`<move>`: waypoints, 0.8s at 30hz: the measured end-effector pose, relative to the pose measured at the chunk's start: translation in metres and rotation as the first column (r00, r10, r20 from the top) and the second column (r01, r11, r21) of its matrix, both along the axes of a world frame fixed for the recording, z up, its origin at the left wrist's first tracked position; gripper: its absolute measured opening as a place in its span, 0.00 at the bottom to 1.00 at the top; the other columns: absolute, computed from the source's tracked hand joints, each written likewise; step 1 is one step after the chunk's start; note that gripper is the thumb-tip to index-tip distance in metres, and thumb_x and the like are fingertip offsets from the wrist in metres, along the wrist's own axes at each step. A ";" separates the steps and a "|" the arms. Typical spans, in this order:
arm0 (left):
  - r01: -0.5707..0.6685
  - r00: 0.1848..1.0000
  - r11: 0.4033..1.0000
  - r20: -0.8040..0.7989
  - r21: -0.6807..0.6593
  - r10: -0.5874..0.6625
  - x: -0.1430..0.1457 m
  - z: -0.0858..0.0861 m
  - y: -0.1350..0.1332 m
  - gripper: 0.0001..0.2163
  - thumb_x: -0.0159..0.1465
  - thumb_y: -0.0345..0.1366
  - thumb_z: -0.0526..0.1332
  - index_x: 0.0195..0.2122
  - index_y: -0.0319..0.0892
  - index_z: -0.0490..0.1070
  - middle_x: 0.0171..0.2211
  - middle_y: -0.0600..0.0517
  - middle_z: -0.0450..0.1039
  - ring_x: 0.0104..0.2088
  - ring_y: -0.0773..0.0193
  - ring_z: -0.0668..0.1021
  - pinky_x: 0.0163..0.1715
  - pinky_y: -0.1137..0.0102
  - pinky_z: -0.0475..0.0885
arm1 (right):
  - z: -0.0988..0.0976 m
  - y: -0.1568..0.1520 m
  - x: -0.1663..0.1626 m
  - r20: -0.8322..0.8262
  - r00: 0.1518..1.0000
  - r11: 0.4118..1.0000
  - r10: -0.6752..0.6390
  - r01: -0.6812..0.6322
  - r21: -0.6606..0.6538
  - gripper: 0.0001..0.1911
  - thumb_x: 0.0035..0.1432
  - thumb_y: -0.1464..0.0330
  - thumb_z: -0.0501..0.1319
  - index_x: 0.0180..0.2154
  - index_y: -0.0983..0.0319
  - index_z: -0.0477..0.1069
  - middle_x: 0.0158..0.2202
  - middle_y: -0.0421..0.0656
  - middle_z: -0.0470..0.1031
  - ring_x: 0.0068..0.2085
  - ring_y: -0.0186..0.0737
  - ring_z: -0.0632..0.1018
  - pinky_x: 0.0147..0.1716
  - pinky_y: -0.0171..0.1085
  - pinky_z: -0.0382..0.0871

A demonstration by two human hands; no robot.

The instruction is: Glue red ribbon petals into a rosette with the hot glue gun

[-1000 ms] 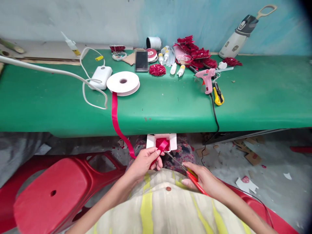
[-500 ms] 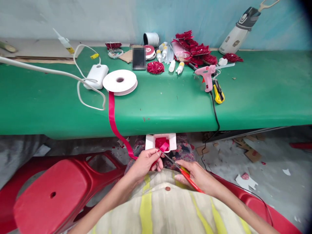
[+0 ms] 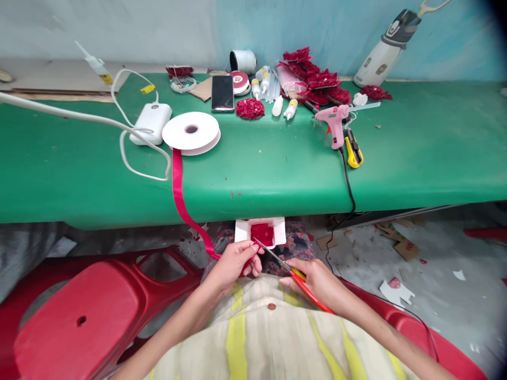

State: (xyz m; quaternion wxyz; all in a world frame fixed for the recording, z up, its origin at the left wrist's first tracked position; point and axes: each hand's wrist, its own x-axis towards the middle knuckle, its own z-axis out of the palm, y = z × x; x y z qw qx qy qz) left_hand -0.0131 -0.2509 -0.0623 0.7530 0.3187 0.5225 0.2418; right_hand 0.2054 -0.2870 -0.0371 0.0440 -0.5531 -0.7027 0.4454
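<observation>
A red ribbon (image 3: 178,184) runs off a white spool (image 3: 191,132) on the table and down over its front edge. My left hand (image 3: 235,262) pinches the ribbon near its end, above my lap. In my right hand (image 3: 315,279) are scissors (image 3: 303,290) with red and yellow handles; their blades look closed, with the tip beside my left fingertips. Just beyond both hands a white box (image 3: 279,232) rests on my lap, holding red ribbon pieces (image 3: 261,234).
On the green table (image 3: 245,158) lie a pink glue gun (image 3: 336,124), a yellow cutter (image 3: 354,150), a phone (image 3: 222,94), small bottles (image 3: 278,106), red ruffled pieces (image 3: 322,79) and a white corded device (image 3: 152,124). A red stool (image 3: 83,311) stands at left.
The ribbon piece seen at the scissor tip has come away, and flat red pieces now show in the box. My hands have barely moved; the view has shifted slightly.
</observation>
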 end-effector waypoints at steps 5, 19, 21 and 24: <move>-0.048 0.999 0.999 0.004 0.017 0.048 -0.006 0.006 -0.003 0.11 0.63 0.38 0.55 0.38 0.34 0.70 0.17 0.54 0.69 0.16 0.73 0.65 0.18 0.75 0.54 | -0.013 -0.004 0.004 -0.110 0.990 0.996 -0.092 0.089 -0.031 0.13 0.60 0.59 0.58 0.39 0.60 0.73 0.23 0.37 0.67 0.24 0.34 0.67 0.27 0.32 0.59; 0.197 0.943 0.962 0.232 0.188 -0.238 0.004 0.042 -0.023 0.30 0.66 0.43 0.57 0.65 0.37 0.48 0.29 0.47 0.77 0.28 0.63 0.78 0.27 0.70 0.68 | 0.016 0.010 -0.045 -0.647 0.619 0.884 -0.446 0.418 -0.209 0.18 0.54 0.66 0.63 0.47 0.60 0.67 0.28 0.37 0.68 0.25 0.32 0.70 0.25 0.32 0.66; 0.211 0.954 0.961 0.174 0.181 -0.242 0.000 0.041 -0.023 0.26 0.65 0.44 0.58 0.60 0.36 0.57 0.30 0.46 0.78 0.28 0.63 0.78 0.27 0.70 0.68 | 0.018 0.013 -0.044 -0.628 0.645 0.874 -0.435 0.472 -0.121 0.17 0.53 0.68 0.62 0.46 0.61 0.67 0.27 0.36 0.67 0.26 0.32 0.69 0.26 0.31 0.65; 0.231 0.967 0.959 0.067 0.164 -0.244 -0.005 0.040 -0.024 0.17 0.63 0.46 0.60 0.41 0.34 0.70 0.27 0.44 0.78 0.24 0.66 0.76 0.26 0.71 0.68 | 0.017 0.017 -0.041 -0.603 0.692 0.877 -0.397 0.480 -0.026 0.16 0.53 0.69 0.61 0.46 0.61 0.68 0.25 0.35 0.65 0.26 0.32 0.67 0.26 0.31 0.64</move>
